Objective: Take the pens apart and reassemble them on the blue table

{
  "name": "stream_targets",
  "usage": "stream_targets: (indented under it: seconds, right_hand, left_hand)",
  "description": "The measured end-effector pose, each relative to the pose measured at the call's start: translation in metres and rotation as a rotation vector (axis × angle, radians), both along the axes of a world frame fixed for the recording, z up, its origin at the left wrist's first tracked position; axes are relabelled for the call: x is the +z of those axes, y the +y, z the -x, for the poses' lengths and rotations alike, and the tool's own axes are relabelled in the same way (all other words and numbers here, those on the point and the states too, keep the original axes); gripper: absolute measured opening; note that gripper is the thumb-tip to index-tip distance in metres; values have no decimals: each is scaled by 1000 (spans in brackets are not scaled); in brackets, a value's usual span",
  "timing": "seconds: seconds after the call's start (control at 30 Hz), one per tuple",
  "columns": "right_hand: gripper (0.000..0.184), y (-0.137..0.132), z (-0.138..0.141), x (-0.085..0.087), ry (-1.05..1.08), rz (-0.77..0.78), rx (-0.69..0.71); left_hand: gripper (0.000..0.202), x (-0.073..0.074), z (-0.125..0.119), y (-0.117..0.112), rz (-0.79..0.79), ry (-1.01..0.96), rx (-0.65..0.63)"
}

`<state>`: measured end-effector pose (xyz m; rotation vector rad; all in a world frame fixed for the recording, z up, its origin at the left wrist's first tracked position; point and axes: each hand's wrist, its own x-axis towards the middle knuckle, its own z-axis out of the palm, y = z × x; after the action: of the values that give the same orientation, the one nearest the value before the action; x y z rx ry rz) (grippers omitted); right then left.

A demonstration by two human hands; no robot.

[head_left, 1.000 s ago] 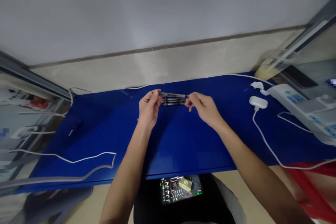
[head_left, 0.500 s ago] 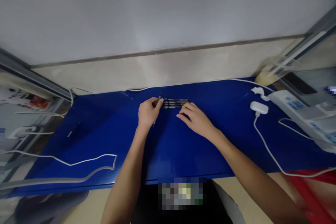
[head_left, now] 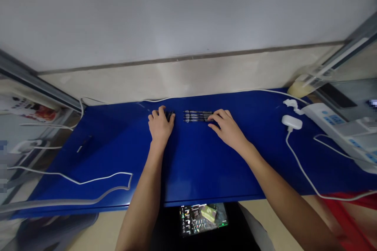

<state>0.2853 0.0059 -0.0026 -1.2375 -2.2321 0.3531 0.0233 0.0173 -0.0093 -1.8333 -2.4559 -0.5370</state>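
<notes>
Several slim black-and-clear pens lie side by side in a row on the blue tabletop. At their right ends is my right hand, its fingers curved and its index fingertip touching the pens, the thumb apart from the fingers. Left of the row, my left hand is bent over a few more dark pens, which show between thumb and fingers. Most of their length is hidden beneath that hand. A gap of bare blue surface separates them from the row.
White cables run across the table at the left and right. A white charger and a white device stand at the right. A small dark object lies left. A lit screen is below the front edge; a wall stands behind.
My left hand has moved left and lowered; the pen that stuck up from it no longer shows upright. My right hand has slid slightly right along the row of pens.
</notes>
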Motion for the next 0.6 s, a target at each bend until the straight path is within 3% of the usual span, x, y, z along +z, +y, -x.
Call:
stream_targets:
  seconds: [0.17, 0.33, 0.47, 0.53, 0.6]
  right_hand:
    - [23, 2, -1, -6, -89, -63, 26]
    - [16, 3, 0, -5, -96, -65, 67]
    - [19, 3, 1, -4, -134, -51, 84]
    - [21, 2, 2, -4, -169, -63, 94]
    - [16, 1, 3, -3, -198, -77, 109]
  left_hand:
    - [40, 4, 4, -3, 78, -27, -53]
    - [41, 8, 7, -6, 120, -8, 29]
    - [48, 8, 3, -7, -61, 79, 47]
    - [47, 10, -4, -8, -224, 100, -31]
    - [40, 14, -14, -11, -293, 83, -255]
